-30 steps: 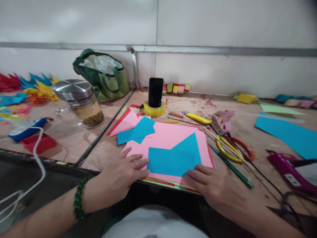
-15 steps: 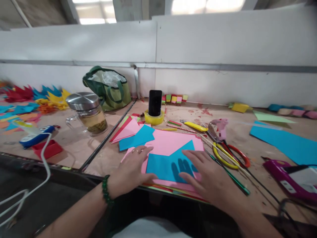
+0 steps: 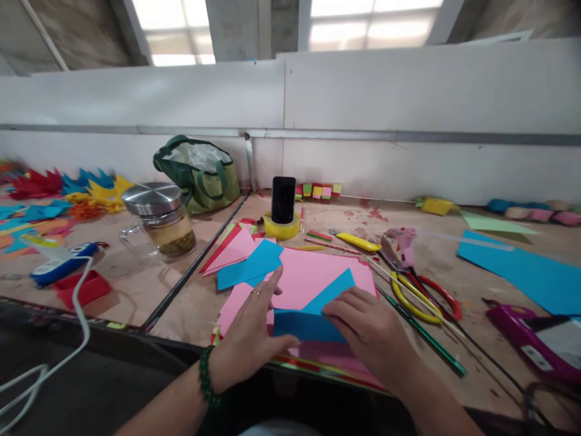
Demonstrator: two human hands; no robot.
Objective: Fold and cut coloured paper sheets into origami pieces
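Observation:
A blue sheet of paper [image 3: 308,326] lies over pink paper sheets [image 3: 318,269] at the front of the table, its near part raised or bent up. My right hand [image 3: 374,333] is closed on its right end, with thumb and fingers pinched together. At the left end my left hand [image 3: 245,339] is open, thumb and fingers apart, close to the blue sheet; whether it touches is unclear. A ring and a green bead bracelet [image 3: 207,375] are on that hand and wrist. Beyond it lies a second blue paper piece [image 3: 252,264], overlapping pink and red cut pieces [image 3: 227,251].
A phone [image 3: 284,200] stands in a yellow tape roll [image 3: 281,227] behind the sheets. To the right are a yellow cutter [image 3: 358,241], scissors [image 3: 417,297], a green pen [image 3: 429,336] and a purple device [image 3: 526,339]. A lidded glass mug [image 3: 166,227] stands left.
My right hand has gone from spread fingers over the blue sheet to a pinch on its right end. The sheet's near part has come up. The view has tilted up slightly.

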